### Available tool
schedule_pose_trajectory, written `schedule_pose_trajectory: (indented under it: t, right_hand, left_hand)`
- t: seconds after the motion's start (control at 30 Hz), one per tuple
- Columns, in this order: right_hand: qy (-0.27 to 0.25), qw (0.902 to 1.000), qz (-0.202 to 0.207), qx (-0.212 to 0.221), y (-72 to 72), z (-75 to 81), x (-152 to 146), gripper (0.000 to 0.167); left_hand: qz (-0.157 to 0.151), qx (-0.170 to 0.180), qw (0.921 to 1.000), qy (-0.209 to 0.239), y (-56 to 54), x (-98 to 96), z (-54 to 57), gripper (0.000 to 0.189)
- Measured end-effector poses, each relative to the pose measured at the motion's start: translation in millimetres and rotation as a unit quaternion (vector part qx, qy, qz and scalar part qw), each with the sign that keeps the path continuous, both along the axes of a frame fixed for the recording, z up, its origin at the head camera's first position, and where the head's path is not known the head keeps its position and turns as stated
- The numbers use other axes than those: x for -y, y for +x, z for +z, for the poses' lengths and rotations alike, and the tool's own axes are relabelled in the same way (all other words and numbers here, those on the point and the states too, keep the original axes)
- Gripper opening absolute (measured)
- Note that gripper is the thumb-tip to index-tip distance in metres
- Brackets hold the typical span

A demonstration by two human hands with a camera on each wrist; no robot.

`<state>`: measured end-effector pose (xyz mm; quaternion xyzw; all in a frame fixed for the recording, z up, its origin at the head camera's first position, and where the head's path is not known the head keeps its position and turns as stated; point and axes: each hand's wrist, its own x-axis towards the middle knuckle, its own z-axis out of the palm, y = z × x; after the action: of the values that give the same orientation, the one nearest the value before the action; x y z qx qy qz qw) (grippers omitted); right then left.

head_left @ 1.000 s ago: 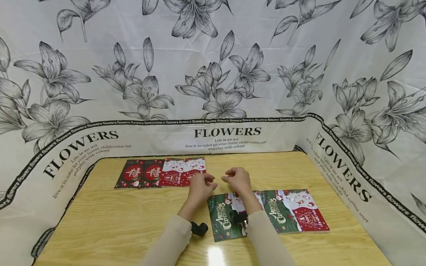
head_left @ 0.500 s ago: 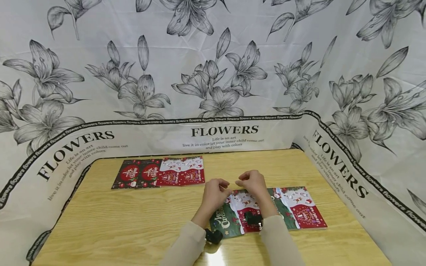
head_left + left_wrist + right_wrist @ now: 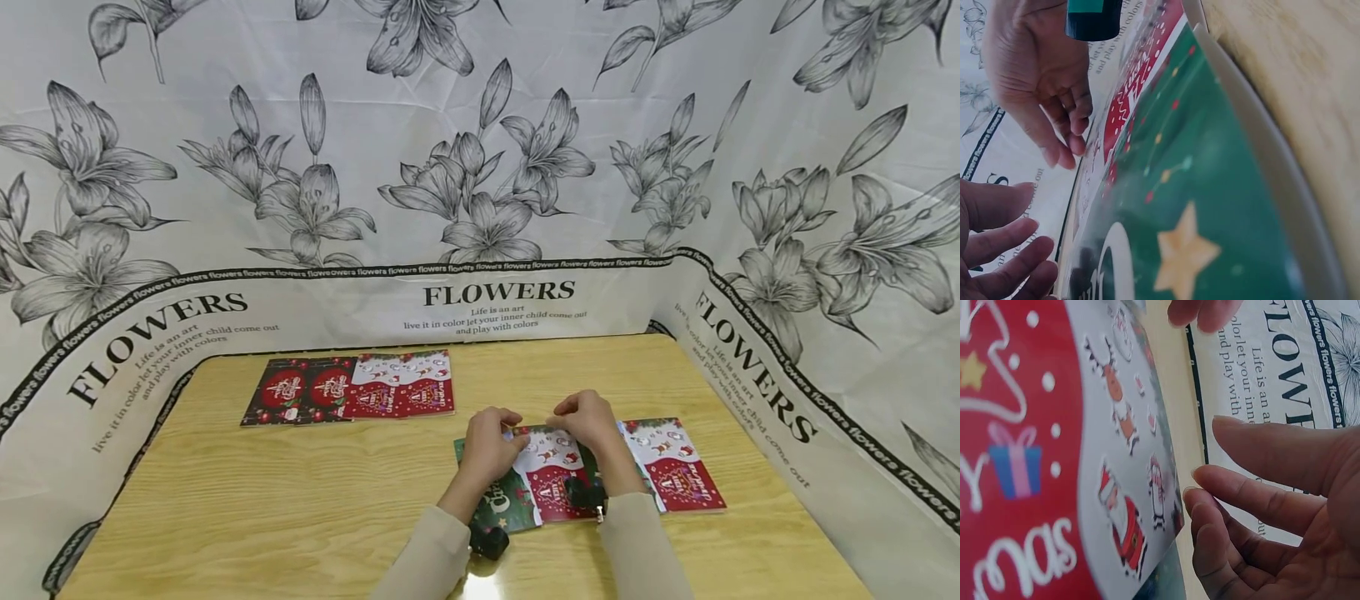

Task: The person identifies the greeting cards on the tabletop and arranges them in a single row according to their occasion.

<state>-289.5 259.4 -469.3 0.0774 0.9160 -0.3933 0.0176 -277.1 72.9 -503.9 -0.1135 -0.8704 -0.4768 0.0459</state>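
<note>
Over the near cards (image 3: 553, 458), left hand (image 3: 491, 446) and right hand (image 3: 588, 421) relaxed

The left hand is over the upper part of a green card (image 3: 517, 504) at the row's left end, gripping nothing. The right hand, fingers bent and likewise unclenched, is just beside the next card's far edge; any contact is hard to tell. A red-and-white card (image 3: 678, 467) ends the row. Farther back on the table (image 3: 225, 500), two dark cards (image 3: 279, 390) adjoin two festive red ones (image 3: 403, 383).
</note>
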Motion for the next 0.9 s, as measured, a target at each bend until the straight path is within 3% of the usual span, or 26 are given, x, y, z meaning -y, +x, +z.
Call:
schedule_pose_trajectory:
  t: [0.33,0.67,0.9]
  right_hand:
    - [0.018,0.9998,-0.006,0.002,1.4,-4.9,-12,0.021]
    - [0.036,0.9992,0.003,0.015,1.2,-7.9,-17,0.022]
    - [0.042,0.9990,0.000,0.013,1.3,-7.2,-13,0.022]
  left_hand:
    - [0.013,-0.031,0.9979,-0.055,-0.7,0.1,-6.9,0.029]
    - [-0.012,-0.008,0.9912,-0.132,0.8,1.2,-5.6,0.043]
    - [-0.007,-0.009,0.9846,-0.175,0.1,1.1,-8.1,0.057]
